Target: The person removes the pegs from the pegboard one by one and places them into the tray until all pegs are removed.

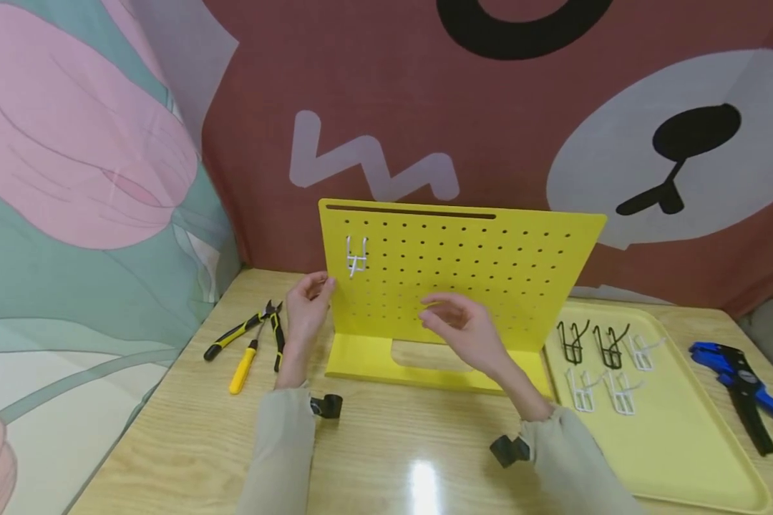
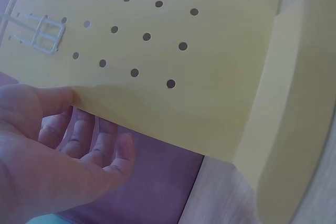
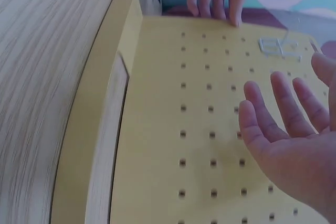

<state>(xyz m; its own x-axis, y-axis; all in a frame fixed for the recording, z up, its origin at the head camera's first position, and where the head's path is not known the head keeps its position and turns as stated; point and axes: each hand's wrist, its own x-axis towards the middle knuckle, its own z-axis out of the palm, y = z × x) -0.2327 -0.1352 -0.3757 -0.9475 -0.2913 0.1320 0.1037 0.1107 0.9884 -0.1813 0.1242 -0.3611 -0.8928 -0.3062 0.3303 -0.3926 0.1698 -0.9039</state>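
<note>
A yellow pegboard stands upright on its own base, with a white wire hook hanging in its holes at the upper left. My left hand holds the board's left edge. In the left wrist view the thumb lies on the front face, and the other fingers curl behind the edge. In front of the board's middle, my right hand holds nothing. Its fingers are spread and loosely bent in the right wrist view, apart from the hook.
On the right, a pale yellow tray carries black wire hooks and white wire hooks. Beyond it lies a blue-and-black wire stripper. Left of the board are yellow-black pliers and a yellow-handled screwdriver.
</note>
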